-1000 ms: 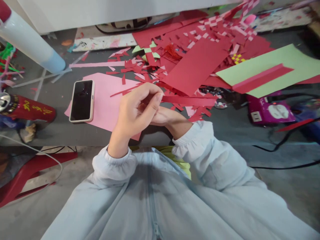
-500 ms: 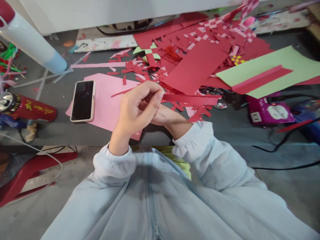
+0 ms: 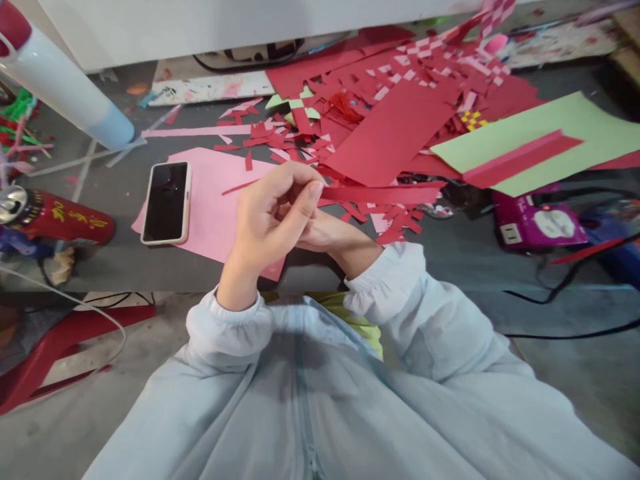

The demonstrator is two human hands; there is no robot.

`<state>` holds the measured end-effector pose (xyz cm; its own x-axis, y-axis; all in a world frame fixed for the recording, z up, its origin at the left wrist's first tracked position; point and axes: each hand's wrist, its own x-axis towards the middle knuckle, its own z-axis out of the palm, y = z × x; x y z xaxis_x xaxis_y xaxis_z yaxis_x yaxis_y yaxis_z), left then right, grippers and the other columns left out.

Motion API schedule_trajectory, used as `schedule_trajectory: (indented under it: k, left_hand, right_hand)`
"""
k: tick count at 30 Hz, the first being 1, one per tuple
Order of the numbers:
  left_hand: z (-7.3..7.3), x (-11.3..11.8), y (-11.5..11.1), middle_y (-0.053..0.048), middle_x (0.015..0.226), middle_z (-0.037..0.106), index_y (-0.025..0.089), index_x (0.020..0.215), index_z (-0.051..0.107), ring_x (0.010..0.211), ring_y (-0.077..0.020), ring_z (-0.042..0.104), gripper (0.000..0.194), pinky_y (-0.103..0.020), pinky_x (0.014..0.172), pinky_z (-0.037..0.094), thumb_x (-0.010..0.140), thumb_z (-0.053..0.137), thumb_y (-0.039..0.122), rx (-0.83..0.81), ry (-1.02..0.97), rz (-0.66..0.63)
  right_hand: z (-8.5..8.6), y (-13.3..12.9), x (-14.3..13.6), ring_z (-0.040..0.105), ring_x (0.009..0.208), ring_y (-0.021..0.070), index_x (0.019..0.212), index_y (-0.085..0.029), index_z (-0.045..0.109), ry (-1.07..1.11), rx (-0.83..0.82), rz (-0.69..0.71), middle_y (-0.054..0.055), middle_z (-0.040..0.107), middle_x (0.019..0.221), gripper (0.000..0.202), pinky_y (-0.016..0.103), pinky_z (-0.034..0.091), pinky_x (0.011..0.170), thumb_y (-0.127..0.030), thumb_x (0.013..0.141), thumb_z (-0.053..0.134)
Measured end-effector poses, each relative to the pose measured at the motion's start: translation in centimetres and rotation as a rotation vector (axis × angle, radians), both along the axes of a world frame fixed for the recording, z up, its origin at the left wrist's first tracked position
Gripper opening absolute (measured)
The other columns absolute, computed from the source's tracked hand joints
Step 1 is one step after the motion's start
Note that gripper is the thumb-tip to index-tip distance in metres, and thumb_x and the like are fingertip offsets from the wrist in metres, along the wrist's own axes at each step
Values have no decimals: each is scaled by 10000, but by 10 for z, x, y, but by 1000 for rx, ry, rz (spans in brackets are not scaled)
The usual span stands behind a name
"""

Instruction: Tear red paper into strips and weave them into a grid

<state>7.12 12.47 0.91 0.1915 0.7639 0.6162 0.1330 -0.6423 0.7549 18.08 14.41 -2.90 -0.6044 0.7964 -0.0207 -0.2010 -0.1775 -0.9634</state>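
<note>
My left hand (image 3: 273,223) pinches one end of a narrow red paper strip (image 3: 383,194) between thumb and fingertip. The strip stretches out to the right over the paper scraps. Crossed behind it, my right hand (image 3: 323,230) has its palm side partly visible and its fingers bent, mostly covered by my left hand. What those fingers hold, if anything, is hidden. Under and left of my hands lies a pink paper sheet (image 3: 215,200), with a phone (image 3: 167,202) on its left part. A larger red paper piece (image 3: 393,133) lies beyond the strip.
Red and pink scraps (image 3: 280,137) cover the table's middle. Green paper (image 3: 545,143) with a folded red strip lies right, above a purple package (image 3: 543,223). A red can (image 3: 65,215) and a white bottle (image 3: 65,80) are at left. Black cables (image 3: 575,287) cross the right side.
The red strip has tilted, showing more of its flat face, and its free end has shifted slightly up. Both hands keep nearly the same place and hold.
</note>
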Motion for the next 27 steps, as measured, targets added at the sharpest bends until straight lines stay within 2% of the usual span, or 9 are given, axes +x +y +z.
schedule_trajectory:
  k: [2, 5, 9, 11, 15, 17, 19, 23, 27]
  left_hand:
    - [0, -1, -1, 23, 662, 622, 282, 841, 606, 514, -117, 567, 200, -290, 473, 453, 973, 569, 426, -6, 3, 27]
    - [-3, -6, -1, 21, 657, 622, 281, 836, 608, 517, -121, 579, 218, -290, 469, 449, 971, 571, 447, -19, 17, 54]
    - [-6, -27, 2, 28, 626, 601, 260, 837, 647, 507, -113, 588, 179, -271, 455, 457, 955, 619, 391, -74, -47, 74]
    - [-6, -43, 5, 36, 609, 596, 239, 804, 654, 474, -94, 563, 222, -259, 445, 445, 946, 633, 409, -71, -71, 132]
    - [-7, -75, 11, 46, 532, 534, 224, 726, 651, 435, -73, 475, 305, -254, 410, 346, 892, 697, 475, -198, -63, 186]
    - [-9, -89, 13, 49, 497, 491, 223, 703, 654, 414, -68, 417, 295, -255, 390, 294, 887, 706, 447, -277, -5, 165]
    - [-11, -100, 13, 48, 488, 488, 219, 701, 664, 408, -72, 397, 249, -251, 370, 266, 856, 733, 402, -320, 96, 146]
    - [-18, -115, 15, 44, 497, 505, 201, 698, 677, 425, -78, 398, 153, -227, 373, 274, 811, 726, 293, -407, 242, 174]
    - [-22, -118, 15, 36, 528, 532, 200, 676, 675, 460, -84, 408, 109, -213, 394, 268, 773, 694, 246, -388, 291, 211]
  right_hand:
    - [-3, 1, -2, 424, 692, 121, 589, -214, 496, 39, 23, 41, -30, 477, 655, 439, 274, 453, 631, -484, 569, 843]
    - [-7, 2, -4, 456, 701, 123, 598, -219, 475, 36, 38, 21, -33, 480, 673, 411, 291, 480, 687, -437, 596, 823]
    - [-7, 5, -5, 496, 672, 111, 614, -211, 498, 73, -14, 4, -42, 494, 660, 361, 274, 472, 665, -373, 635, 821]
    - [-5, 8, -3, 520, 655, 107, 674, -196, 568, 114, -13, -67, -33, 542, 668, 301, 266, 469, 650, -357, 667, 823]
    - [0, 14, 3, 562, 653, 89, 773, -185, 646, 143, -99, -312, -27, 619, 723, 209, 241, 506, 664, -294, 700, 808]
    - [4, 16, 7, 592, 677, 83, 811, -191, 663, 146, -151, -351, -12, 660, 796, 186, 234, 528, 683, -344, 770, 759]
    - [6, 17, 10, 635, 743, 97, 853, -195, 682, 114, -158, -357, 13, 685, 851, 270, 238, 547, 718, -465, 848, 690]
    - [7, 17, 12, 669, 822, 131, 880, -193, 718, 5, -75, -333, 41, 703, 850, 441, 247, 547, 732, -625, 857, 634]
    - [4, 16, 12, 621, 713, 119, 800, -167, 745, -153, 119, -301, 34, 696, 765, 402, 250, 500, 660, -567, 766, 761]
